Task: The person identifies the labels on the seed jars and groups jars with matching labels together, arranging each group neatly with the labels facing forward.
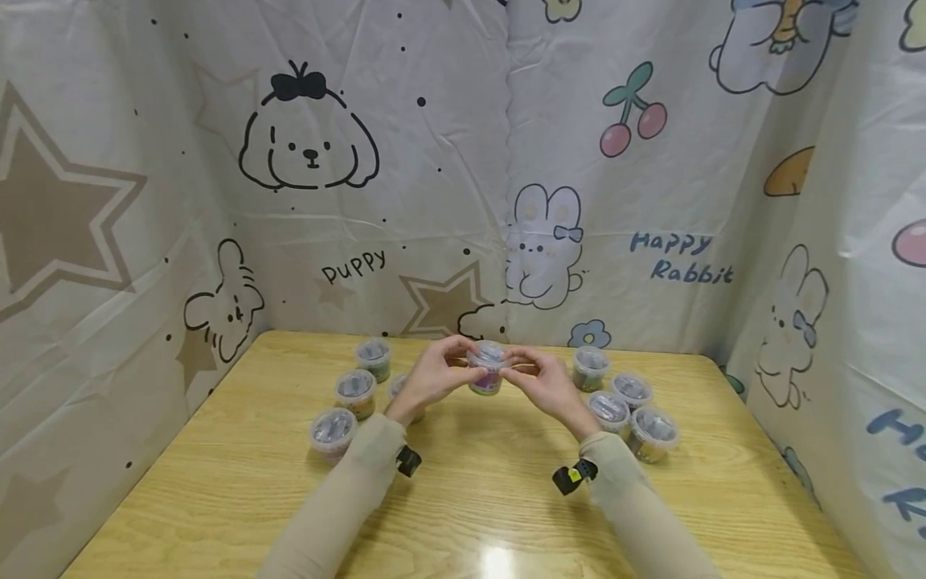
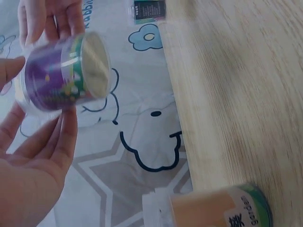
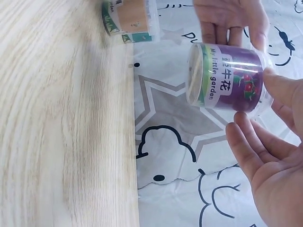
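A small clear plastic tub [image 1: 486, 379] with a purple label and a see-through lid is held up between both hands, at the far middle of the table. My left hand [image 1: 437, 371] grips it from the left near the lid, thumb in front. From the other side my right hand [image 1: 542, 383] grips it too, thumb and fingers at the lid rim. "My little garden" can be read on the purple tub [image 3: 227, 78] in the right wrist view. The left wrist view shows the tub [image 2: 52, 75] with its pale base off the tabletop.
Several similar lidded tubs stand at the left, one a pink-tinted tub [image 1: 333, 434], another partly hidden behind the left wrist. More stand at the right, including a nearer tub [image 1: 653, 434] by the right forearm. Printed cloth [image 1: 448, 217] walls the wooden table [image 1: 492, 498] behind and at both sides.
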Demonstrator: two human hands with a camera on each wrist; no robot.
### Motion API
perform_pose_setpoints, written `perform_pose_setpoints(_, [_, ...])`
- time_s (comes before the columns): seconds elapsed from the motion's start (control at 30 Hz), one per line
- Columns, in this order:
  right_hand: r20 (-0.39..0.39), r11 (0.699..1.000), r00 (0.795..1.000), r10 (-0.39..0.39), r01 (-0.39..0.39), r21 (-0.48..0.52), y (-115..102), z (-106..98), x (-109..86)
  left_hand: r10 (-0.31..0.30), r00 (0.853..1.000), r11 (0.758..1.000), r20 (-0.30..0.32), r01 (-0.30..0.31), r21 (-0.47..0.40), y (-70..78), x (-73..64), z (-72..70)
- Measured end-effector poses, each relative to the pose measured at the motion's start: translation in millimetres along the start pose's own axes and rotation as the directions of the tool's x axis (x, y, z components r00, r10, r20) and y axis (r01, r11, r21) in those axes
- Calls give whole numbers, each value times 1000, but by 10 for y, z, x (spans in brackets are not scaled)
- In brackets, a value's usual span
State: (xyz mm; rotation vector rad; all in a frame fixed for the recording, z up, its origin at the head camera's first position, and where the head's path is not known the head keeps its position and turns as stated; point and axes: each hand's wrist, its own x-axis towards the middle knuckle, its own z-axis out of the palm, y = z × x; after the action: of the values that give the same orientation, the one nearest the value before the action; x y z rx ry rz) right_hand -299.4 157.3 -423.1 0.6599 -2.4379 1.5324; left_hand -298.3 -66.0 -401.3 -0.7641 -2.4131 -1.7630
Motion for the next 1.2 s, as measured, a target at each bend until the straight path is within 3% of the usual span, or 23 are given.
perform_pose_setpoints(0.13, [-23,999,1000,12,-13,-31,-10,18,14,-9,997,999,-72,12,43,-148,51,53])
perform_pose_setpoints(0.43, [-17,1000,1000,-14,15,13,-23,0,28,-9,998,999,-62,11,32,-140,47,19])
perform_pose_setpoints(0.7, [125,994,992,7,-21,108,-9,-94,27,-6,1000,999,20,7,-34,-126,59,-80])
perform_pose_setpoints(0.9, [232,962,972,24,-86,259,18,-148,17,-24,995,994,94,34,-105,-140,61,-113])
perform_pose_setpoints(1.03, [232,947,972,47,-117,300,19,-150,12,-48,992,988,116,64,-139,-153,59,-127])
perform_pose_setpoints(1.2, [185,948,979,86,-138,286,-8,-128,15,-47,991,985,127,67,-160,-162,63,-145])
